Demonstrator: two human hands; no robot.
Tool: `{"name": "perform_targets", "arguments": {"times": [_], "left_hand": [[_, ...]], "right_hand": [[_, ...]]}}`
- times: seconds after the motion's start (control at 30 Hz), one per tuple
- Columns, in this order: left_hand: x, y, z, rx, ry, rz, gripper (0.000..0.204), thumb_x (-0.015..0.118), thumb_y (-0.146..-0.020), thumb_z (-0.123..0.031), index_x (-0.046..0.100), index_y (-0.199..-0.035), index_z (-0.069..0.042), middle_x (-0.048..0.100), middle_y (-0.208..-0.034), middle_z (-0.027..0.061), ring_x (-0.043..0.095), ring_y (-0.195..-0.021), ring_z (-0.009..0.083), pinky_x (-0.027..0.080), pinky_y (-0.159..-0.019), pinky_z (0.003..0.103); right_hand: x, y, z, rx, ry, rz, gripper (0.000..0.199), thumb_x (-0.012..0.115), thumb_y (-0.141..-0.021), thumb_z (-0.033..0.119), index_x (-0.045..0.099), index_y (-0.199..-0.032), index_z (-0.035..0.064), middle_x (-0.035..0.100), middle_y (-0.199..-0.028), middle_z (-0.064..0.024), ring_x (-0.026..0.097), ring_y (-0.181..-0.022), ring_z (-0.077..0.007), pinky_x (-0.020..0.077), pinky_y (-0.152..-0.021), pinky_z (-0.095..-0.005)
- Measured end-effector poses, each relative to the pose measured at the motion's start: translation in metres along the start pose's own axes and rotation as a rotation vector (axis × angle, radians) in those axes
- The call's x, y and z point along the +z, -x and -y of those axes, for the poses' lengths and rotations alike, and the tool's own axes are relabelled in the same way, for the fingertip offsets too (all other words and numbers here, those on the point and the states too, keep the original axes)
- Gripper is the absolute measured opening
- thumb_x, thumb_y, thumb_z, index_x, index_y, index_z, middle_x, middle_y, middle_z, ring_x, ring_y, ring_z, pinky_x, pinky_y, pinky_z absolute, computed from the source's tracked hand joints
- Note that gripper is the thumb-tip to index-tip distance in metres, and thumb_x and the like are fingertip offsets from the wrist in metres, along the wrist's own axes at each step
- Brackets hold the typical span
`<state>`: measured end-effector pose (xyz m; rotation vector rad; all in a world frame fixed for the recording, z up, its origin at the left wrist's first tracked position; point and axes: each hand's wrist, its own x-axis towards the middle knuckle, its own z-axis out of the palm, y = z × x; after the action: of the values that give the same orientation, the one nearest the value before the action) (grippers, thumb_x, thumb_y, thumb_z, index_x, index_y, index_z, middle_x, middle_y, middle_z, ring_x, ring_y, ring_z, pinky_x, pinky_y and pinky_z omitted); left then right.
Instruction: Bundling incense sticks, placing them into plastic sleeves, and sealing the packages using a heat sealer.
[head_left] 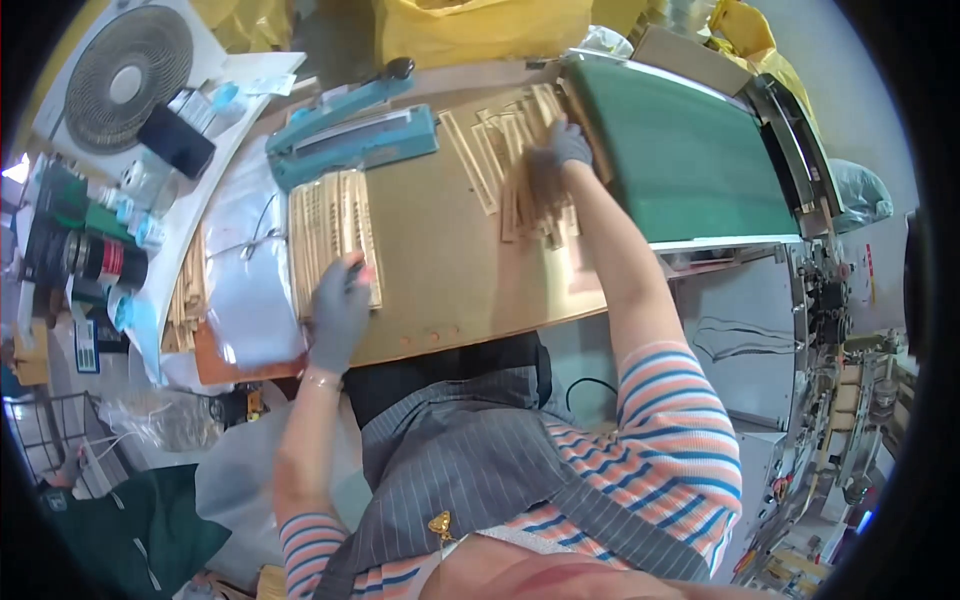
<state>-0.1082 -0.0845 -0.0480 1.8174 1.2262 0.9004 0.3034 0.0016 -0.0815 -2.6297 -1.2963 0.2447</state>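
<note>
My left hand (340,312), in a grey glove, is at the near right corner of a row of thin wooden strips (328,225) laid side by side. Its fingers are curled, with pinkish fingertips showing; whatever they pinch is too small to make out. Farther right, my gloved right hand (570,148) is closed over a loose pile of wooden strips (518,195). The strips under it lie at differing angles and are blurred. Part of that hand's fingers is smeared too.
A blue bar sealer (355,148) stands behind the strips. Clear plastic bags (245,285) lie left of them on the brown tabletop (430,290). A green conveyor belt (685,150) borders the right side. At far left are a fan (128,85) and a phone (177,140).
</note>
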Motion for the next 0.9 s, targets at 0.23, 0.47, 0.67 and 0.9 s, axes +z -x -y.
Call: {"name": "perform_targets", "arguments": {"times": [0.23, 0.47, 0.67, 0.9], "left_hand": [[0.156, -0.141, 0.014, -0.219, -0.106, -0.023, 0.066, 0.051, -0.087, -0.053, 0.047, -0.126, -0.001, 0.057, -0.116, 0.0215, 0.054, -0.109, 0.0347, 0.040, -0.096, 0.038], [0.171, -0.166, -0.001, -0.648, 0.884, 0.286, 0.058, 0.066, -0.081, -0.046, 0.056, -0.117, -0.001, 0.061, -0.110, 0.0093, 0.059, -0.098, 0.0170, 0.046, -0.086, 0.029], [0.129, -0.126, -0.033, -0.379, 0.435, 0.157, 0.057, 0.077, -0.072, -0.035, 0.060, -0.109, 0.004, 0.064, -0.095, 0.0082, 0.061, -0.087, 0.0149, 0.048, -0.077, 0.027], [0.054, -0.080, -0.072, 0.098, 0.507, 0.306, 0.099, 0.087, -0.057, -0.013, 0.029, -0.137, -0.003, 0.048, -0.128, 0.0082, 0.048, -0.115, 0.0176, 0.041, -0.097, 0.029]], "right_hand": [[-0.017, -0.023, -0.006, 0.128, -0.457, -0.149, 0.082, 0.059, -0.074, 0.059, 0.045, -0.119, -0.0083, 0.052, -0.117, -0.0327, 0.054, -0.109, -0.0413, 0.0424, -0.092, -0.0437], [0.006, 0.053, 0.045, -0.015, -1.045, 0.512, 0.067, 0.069, -0.073, 0.051, 0.057, -0.108, -0.0054, 0.065, -0.094, -0.0159, 0.063, -0.089, -0.0250, 0.0492, -0.080, -0.0336], [0.011, 0.101, 0.056, -0.208, -1.701, 0.578, 0.061, 0.066, -0.081, 0.029, 0.042, -0.127, -0.0020, 0.055, -0.114, -0.0119, 0.054, -0.102, -0.0168, 0.0452, -0.087, -0.0311], [-0.070, 0.138, 0.062, -0.748, -1.514, 0.736, 0.114, 0.086, -0.060, 0.021, 0.012, -0.145, 0.0047, 0.041, -0.133, -0.0125, 0.040, -0.124, -0.0214, 0.0331, -0.103, -0.0352]]}}
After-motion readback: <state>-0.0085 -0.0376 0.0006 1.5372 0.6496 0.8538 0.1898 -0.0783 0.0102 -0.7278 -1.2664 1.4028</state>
